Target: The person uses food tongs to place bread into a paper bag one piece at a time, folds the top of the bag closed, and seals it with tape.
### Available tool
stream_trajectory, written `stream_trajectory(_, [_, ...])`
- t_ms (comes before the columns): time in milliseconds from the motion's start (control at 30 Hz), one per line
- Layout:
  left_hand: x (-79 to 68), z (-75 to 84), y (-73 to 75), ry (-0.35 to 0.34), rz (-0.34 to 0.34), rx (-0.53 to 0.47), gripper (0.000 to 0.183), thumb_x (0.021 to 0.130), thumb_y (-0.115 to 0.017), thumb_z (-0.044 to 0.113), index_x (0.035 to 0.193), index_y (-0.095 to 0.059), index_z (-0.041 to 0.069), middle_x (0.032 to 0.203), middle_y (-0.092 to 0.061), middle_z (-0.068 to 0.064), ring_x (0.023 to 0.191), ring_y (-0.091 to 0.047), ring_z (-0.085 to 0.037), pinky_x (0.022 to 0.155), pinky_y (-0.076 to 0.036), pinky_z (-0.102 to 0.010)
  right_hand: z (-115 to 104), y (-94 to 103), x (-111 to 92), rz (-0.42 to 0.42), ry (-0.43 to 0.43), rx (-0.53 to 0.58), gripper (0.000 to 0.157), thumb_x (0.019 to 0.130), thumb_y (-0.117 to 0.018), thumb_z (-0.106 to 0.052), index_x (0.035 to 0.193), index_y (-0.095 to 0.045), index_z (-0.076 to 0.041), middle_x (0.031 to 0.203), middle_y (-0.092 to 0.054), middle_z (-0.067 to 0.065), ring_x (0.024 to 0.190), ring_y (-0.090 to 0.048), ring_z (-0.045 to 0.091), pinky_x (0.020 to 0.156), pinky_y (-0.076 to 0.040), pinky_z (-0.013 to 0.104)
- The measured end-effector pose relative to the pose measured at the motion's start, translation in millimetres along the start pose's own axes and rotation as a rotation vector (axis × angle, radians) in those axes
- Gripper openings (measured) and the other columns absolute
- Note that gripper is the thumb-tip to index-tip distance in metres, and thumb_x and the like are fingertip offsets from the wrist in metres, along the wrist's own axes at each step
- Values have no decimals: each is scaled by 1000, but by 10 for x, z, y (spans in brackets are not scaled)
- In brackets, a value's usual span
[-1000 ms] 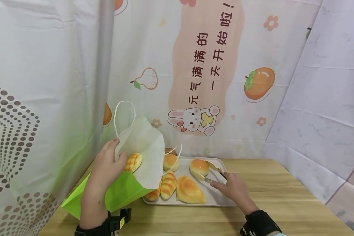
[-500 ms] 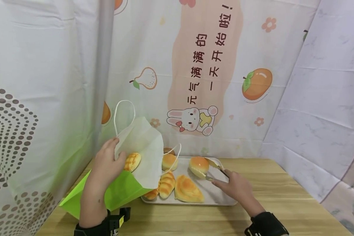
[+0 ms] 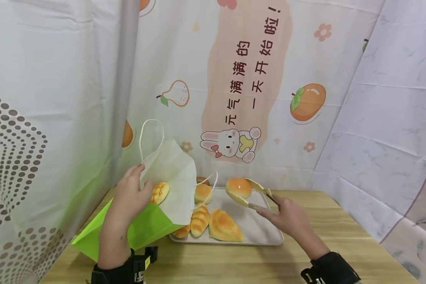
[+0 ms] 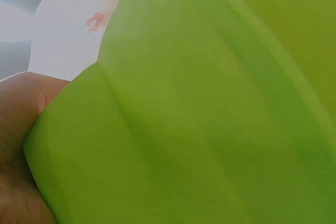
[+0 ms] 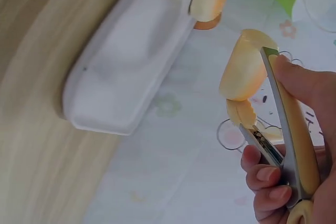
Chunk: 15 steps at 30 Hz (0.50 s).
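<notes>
My left hand [image 3: 129, 197] grips the rim of a bright green paper bag [image 3: 152, 228], which lies tilted with its white inside facing the tray. A yellow, grid-scored bread [image 3: 160, 192] sits in the bag's mouth. In the left wrist view the green paper [image 4: 157, 129] fills most of the frame. My right hand [image 3: 292, 217] holds a pair of tongs [image 5: 296, 140], thumb on one arm and fingers curled round the other. Between the tong tips is a round, glossy bun [image 3: 239, 187], raised above the far part of the tray [image 3: 262, 232].
On the tray stay a triangular pastry [image 3: 225, 227], a ridged roll [image 3: 200, 221], another bread [image 3: 182, 232] partly behind the bag, and a round bun [image 3: 202, 194] at the back. A white handle [image 3: 213, 191] loops over the tray. A printed curtain [image 3: 177, 118] stands behind the table.
The bun, held in the tongs, has risen off the tray and my right hand has gone up with it. My left hand and the bag have barely moved.
</notes>
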State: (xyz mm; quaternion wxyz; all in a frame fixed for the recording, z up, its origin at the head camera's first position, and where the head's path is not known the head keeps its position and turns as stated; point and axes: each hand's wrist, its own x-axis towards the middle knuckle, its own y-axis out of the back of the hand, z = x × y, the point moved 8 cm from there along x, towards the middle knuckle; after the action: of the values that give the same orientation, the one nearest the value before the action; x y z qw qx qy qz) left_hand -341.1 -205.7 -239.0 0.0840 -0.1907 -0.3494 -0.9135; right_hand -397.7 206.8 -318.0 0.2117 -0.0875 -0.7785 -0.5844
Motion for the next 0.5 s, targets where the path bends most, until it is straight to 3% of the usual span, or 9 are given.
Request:
stream_trajectory(167, [11,13,8,-7,11,-12,60,99,-42,15,151,-33,-14,159,-27,-31,144,-29,-52,110,-31,-69,-112,166,31,31,15,-15,75,81,-74,-64,130,-67,-8,62,-45,-3,51,-39,14,43,-26,31])
stream_trajectory(500, [10,7,13,-2,0,-24,60,100,-43,15,151,-32,-14,160,-27,-31,143,-31,-52,108,-35,-67,-428,496,83,59,82,-13,58,82,-73,-65,105,-69,-12,61,-42,-4,50,-36,12,43,-24,30])
